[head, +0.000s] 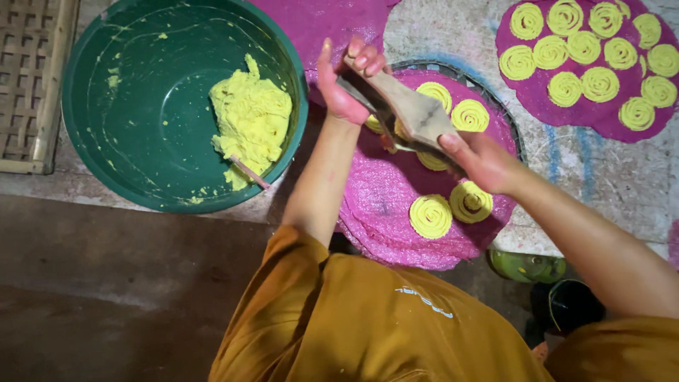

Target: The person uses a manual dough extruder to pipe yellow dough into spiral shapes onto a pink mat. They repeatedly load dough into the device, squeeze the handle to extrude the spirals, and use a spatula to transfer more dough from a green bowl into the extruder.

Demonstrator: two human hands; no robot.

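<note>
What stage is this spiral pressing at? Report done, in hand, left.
Done: the far pink mat is covered in yellow dough spirals. In hand: left hand and right hand grip a wooden press over the near pink mat, partly filled. Left: dough remains in the green basin.

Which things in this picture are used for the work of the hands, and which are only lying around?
In use: wooden press, held by left hand and right hand; yellow spirals; pink mesh mat; green basin with yellow dough.

Lying about: woven tray; green sandal.
</note>
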